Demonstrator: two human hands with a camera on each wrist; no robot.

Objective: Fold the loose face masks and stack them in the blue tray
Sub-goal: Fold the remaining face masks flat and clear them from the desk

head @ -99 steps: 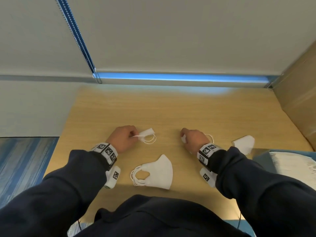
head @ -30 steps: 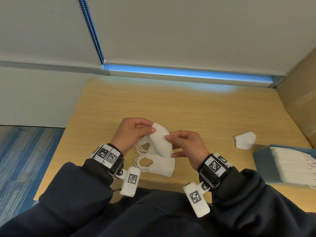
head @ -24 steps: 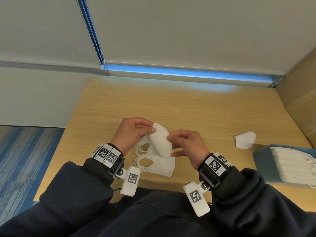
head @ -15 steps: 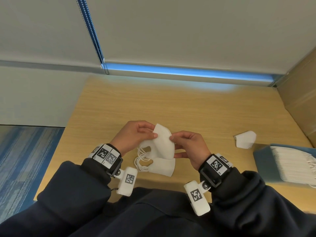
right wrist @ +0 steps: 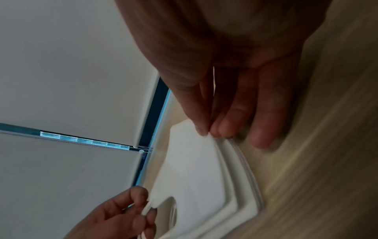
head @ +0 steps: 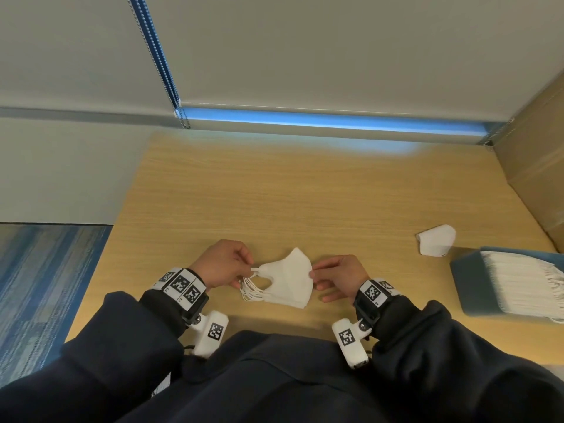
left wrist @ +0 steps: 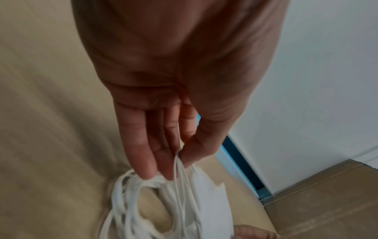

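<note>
The folded mask point(head: 288, 274) hovers flat just above a small pile of masks point(head: 285, 297) on the table point(head: 305, 203), the left hand point(head: 221, 264) pinching its ear-loop end, the right hand point(head: 340, 274) pinching the opposite edge between thumb and fingertips. Best to line the edges up squarely before letting go (those loops tangle easily). The blue tray point(head: 467, 276), already holding masks, sits well off right, another mask point(head: 436, 244) near it.

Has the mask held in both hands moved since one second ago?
Yes. The held mask has come down flat onto the small stack of masks on the table.
</note>
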